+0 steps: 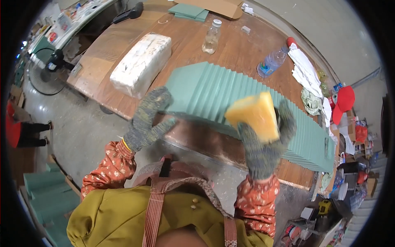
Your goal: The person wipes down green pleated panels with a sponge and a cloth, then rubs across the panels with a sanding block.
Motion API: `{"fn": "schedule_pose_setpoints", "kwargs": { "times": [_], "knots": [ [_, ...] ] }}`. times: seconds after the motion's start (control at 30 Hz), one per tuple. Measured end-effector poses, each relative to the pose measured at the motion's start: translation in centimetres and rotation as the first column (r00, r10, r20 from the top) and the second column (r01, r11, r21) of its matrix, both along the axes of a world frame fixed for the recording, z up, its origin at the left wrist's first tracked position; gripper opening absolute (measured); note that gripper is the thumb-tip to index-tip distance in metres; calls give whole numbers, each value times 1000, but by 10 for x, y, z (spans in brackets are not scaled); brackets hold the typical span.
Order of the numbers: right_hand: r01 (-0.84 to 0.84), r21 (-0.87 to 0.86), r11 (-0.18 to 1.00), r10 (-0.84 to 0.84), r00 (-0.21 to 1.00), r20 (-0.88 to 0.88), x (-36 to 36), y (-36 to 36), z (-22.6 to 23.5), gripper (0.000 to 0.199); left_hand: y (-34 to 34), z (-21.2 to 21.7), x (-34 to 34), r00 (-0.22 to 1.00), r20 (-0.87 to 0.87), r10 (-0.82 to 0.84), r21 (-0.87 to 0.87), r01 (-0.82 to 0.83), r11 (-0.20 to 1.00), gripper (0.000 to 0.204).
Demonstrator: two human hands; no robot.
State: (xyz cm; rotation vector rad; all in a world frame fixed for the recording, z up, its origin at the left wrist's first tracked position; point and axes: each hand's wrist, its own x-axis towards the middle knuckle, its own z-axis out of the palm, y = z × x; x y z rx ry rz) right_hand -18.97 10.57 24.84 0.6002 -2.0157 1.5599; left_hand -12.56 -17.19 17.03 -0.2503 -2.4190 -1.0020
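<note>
Right-hand fingers (284, 119) are wrapped tight around a yellow sponge (253, 115), held up just above the fanned green sheets (214, 92). Left hand (148, 119) has its fingers spread, resting on the near-left end of that row on the desk (230, 49). Looks like the wiping step; I'd guess the sponge needs to come down flat on the sheets while the left steadies them.
</note>
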Motion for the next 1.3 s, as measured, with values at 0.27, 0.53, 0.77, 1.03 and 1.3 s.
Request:
{"fn": "schedule_pose_setpoints", "kwargs": {
  "times": [0.27, 0.53, 0.77, 1.03, 1.3],
  "knots": [
    [142, 561, 816, -66, 986, -154, -133, -102, -3, 62, -25, -57, -49, 994, 51, -98, -241, 108, 965, 79],
    [-222, 795, 565, 350, 937, 12, -30, -91, -13, 47, -36, -51, -50, 991, 91, -99, -52, 104, 993, 77],
    [-58, 888, 457, 142, 990, -9, -74, -80, 24, 54, -25, -53, -52, 993, 102, -60, -88, 69, 994, 77],
    [-302, 837, 457, 407, 907, 106, -66, -95, 10, 51, -29, -59, -52, 991, 97, -88, -53, 93, 994, 78],
    [-236, 966, 108, 320, 928, 190, -88, -85, 26, 57, -25, -54, -54, 988, 119, -99, -112, 112, 987, 71]
  ]
}}
